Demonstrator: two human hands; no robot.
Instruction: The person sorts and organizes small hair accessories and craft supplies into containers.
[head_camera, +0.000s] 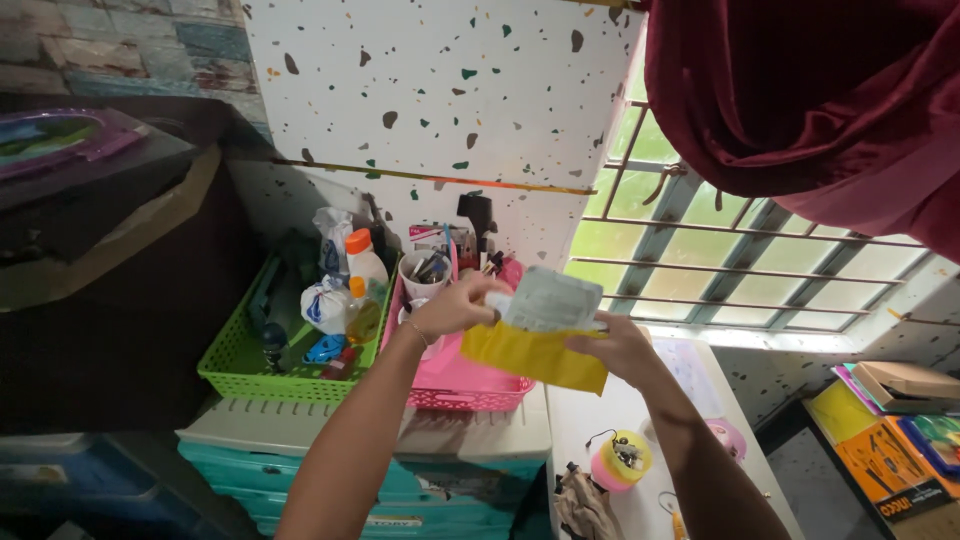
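Overhead, a speckled white wall (440, 90) meets a barred window (720, 270) hung with a dark red curtain (800, 90). Below stands a teal drawer unit (400, 470) carrying a green basket (240, 370) of bottles and a pink basket (470, 385) with a cup of pens, beside a white table (600, 420) bearing a small yellow container (620, 460). Both arms reach forward above the baskets. The left hand (455, 305) pinches a pale packet (550, 300); the right hand (620, 350) grips the yellow pouch (535, 355) beneath it.

Left hand (455, 308), right hand (618, 345) grip yellow cloth (535, 357), pale packet (550, 300).
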